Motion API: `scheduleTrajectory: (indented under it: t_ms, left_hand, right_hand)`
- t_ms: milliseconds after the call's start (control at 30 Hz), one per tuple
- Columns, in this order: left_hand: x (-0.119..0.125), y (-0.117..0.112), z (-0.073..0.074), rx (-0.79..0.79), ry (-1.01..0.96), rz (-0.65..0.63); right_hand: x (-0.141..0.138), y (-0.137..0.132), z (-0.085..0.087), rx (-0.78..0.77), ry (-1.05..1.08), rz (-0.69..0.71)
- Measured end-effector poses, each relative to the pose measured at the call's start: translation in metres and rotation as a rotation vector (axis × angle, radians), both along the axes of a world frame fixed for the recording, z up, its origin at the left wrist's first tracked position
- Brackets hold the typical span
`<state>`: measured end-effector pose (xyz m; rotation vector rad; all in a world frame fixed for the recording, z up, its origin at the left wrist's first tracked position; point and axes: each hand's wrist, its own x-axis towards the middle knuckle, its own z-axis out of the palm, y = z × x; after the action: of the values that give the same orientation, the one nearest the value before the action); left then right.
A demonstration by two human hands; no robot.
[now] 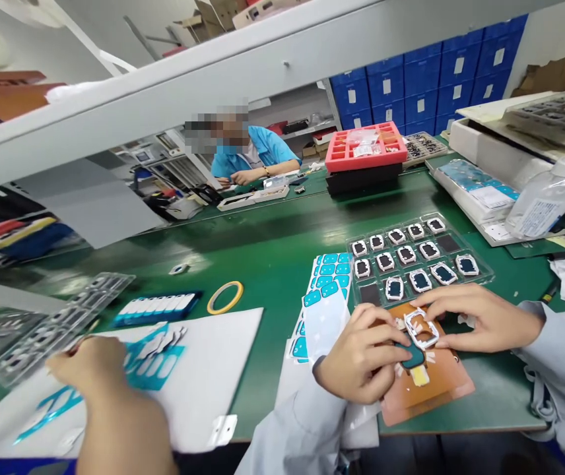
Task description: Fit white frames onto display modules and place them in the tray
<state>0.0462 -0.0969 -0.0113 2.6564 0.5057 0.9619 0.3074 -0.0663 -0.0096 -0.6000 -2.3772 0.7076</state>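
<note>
My left hand (359, 353) presses its fingertips on a dark teal pad (414, 356) lying on an orange silicone mat (441, 386). My right hand (480, 318) pinches a white rectangular frame (421, 328) just above that pad, and the hands nearly meet there. Beyond them stands a clear plastic tray (418, 257) holding several white-framed pieces in rows. A sheet of teal cut pieces (327, 290) lies just left of my left hand. The pad's edges are partly hidden by my fingers.
A co-worker's hand (89, 366) works on teal film (156, 356) over a white sheet (188, 389) at the left. A yellow tape roll (225, 297) lies on the green bench mat (272, 244). A red tray (365, 148) and a pump bottle (544, 191) stand beyond.
</note>
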Motion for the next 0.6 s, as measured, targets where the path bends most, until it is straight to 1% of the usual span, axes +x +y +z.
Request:
scheduleTrajectory:
  t_ms: [100,167,200,267,333,467,600]
  left_hand:
    - [0.0,-0.002,0.003,-0.1,-0.129,0.032]
    - [0.0,-0.004,0.004,-0.141,-0.222,0.104]
    - [0.001,-0.004,0.004,-0.137,-0.239,0.149]
    - [0.002,-0.006,0.004,-0.091,-0.197,0.227]
    - [0.003,-0.008,0.003,-0.037,-0.118,0.274]
    - [0.005,-0.012,0.001,0.008,-0.048,0.343]
    - [0.004,-0.013,0.0,0.007,-0.03,0.373]
  right_hand:
    - [-0.006,-0.005,-0.003,0.105,0.041,-0.061]
    - [-0.012,-0.011,-0.006,0.163,0.068,-0.082]
    - [-0.015,-0.014,-0.008,0.186,0.073,-0.085]
    - [-0.02,-0.019,-0.01,0.221,0.064,-0.084]
    - [-0.024,-0.023,-0.012,0.243,0.046,-0.084]
    - [-0.026,-0.025,-0.012,0.243,0.031,-0.082]
    - [-0.025,-0.026,-0.01,0.259,0.032,-0.09]
